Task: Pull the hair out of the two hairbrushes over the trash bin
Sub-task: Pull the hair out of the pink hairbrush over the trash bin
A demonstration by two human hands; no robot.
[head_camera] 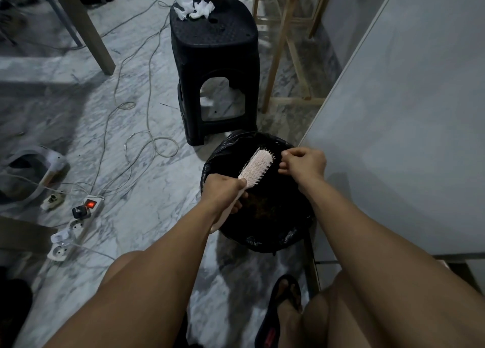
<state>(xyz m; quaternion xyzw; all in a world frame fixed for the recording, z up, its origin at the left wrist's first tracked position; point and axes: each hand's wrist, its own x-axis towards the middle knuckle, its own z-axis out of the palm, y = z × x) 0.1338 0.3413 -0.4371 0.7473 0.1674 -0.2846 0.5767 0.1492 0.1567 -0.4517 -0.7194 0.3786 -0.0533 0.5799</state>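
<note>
Over the trash bin (210, 169), lined with a black bag, a pale hairbrush (258, 165) is held bristles-up. The left hand (223, 187) is wrapped around its handle, so the brush head runs up and away from that hand, its long axis slanting toward the far right. The right hand (303, 162) hovers just beside the far tip of the head, fingers bunched in a pinch; whether strands are caught between them is too fine to tell. That hand is the nearer one to the bristles, so the next pluck likely falls to it, drawing sideways off the head. Beyond both hands stands a black stool (212, 59) with crumpled tissue (195, 9) on top; only one brush is visible.
</note>
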